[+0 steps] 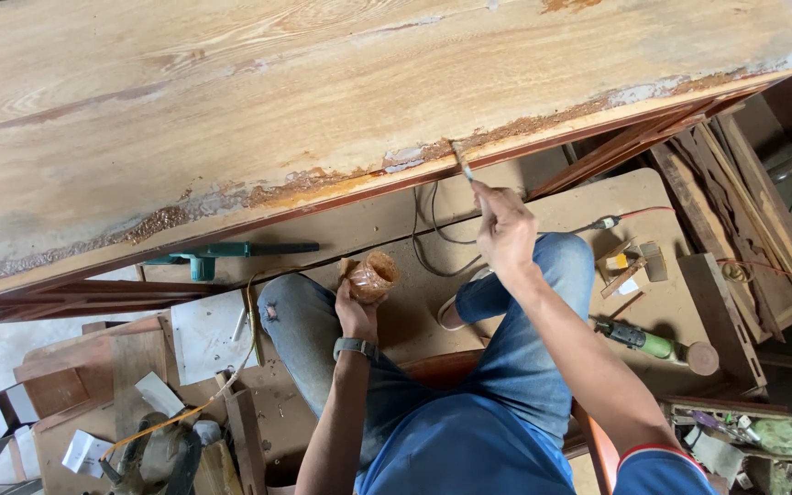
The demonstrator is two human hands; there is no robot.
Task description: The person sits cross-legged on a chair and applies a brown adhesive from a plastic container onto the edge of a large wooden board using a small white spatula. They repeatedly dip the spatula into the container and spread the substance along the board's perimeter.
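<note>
A big pale wooden panel (323, 82) fills the upper half of the head view, its near edge crusted with orange-brown residue. My right hand (504, 229) holds a small brush (461, 160) whose tip touches that edge. My left hand (357, 310), with a watch on the wrist, holds a small clear cup (374, 275) of brownish stuff above my left knee. I sit in blue jeans with both knees under the panel.
A teal power tool (208, 257) lies under the panel at left. A green-handled tool (648, 342) and small wood blocks (630, 266) rest on the board floor at right. Black cables (433, 238) loop near my knees. Wood scraps and clutter sit at lower left and lower right.
</note>
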